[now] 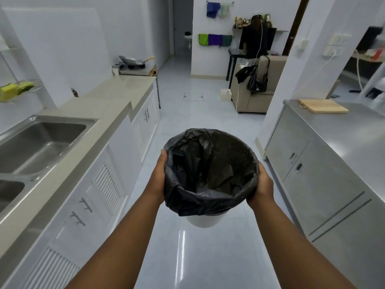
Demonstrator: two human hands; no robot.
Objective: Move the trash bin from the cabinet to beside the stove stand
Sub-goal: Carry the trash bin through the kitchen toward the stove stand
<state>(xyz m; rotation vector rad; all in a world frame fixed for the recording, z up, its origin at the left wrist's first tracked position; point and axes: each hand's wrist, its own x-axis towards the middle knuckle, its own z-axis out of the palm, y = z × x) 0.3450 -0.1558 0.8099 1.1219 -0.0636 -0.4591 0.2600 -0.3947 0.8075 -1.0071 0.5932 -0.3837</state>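
A white trash bin [205, 221] lined with a black plastic bag [210, 170] hangs in the air over the floor of the kitchen aisle. My left hand [159, 176] grips its left rim and my right hand [263, 184] grips its right rim. The bag looks empty inside. Far ahead on the left, past the end of the counter, stands the stove stand [136, 70] with a wok [132, 60] on the burner.
A steel sink [37, 142] and beige counter [108, 101] over white cabinets [100, 184] run along the left. A steel cabinet [312, 170] with a wooden board [323, 105] lines the right. A sofa [258, 90], handbag and small white box [226, 94] sit ahead. Tiled floor lies between.
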